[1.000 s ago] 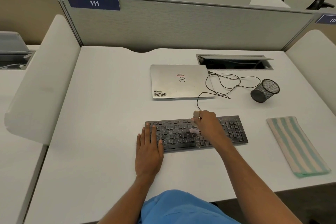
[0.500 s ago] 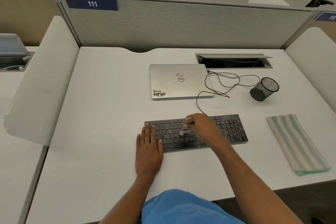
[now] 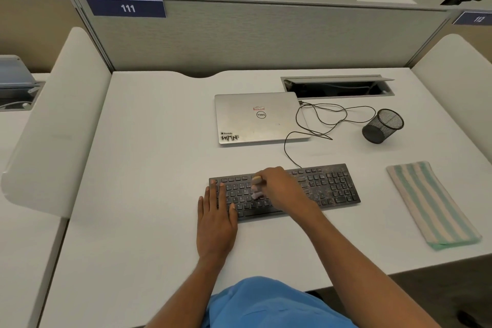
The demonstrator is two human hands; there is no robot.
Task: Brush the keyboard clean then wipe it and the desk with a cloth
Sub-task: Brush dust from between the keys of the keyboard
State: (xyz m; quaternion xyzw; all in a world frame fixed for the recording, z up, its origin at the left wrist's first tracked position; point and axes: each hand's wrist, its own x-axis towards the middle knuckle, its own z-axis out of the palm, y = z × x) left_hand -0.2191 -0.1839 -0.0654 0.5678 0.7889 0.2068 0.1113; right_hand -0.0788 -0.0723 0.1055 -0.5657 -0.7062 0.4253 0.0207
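A black keyboard (image 3: 330,186) lies on the white desk (image 3: 149,168), its right half speckled with dust. My right hand (image 3: 282,189) grips a small pale brush (image 3: 257,189), whose bristles touch the keys left of the keyboard's middle. My left hand (image 3: 216,216) lies flat, its fingers straight, pressing on the keyboard's left end. A green and cream striped cloth (image 3: 431,202) lies folded on the desk to the right, apart from both hands.
A shut silver laptop (image 3: 258,117) sits behind the keyboard, with a black cable (image 3: 327,120) looping beside it. A black mesh cup (image 3: 383,126) lies tipped on its side at the right. An open cable hatch (image 3: 338,86) and grey partition stand at the back.
My right hand has carried the brush leftward across the keys, from the middle towards the left half. My left hand has stayed put.
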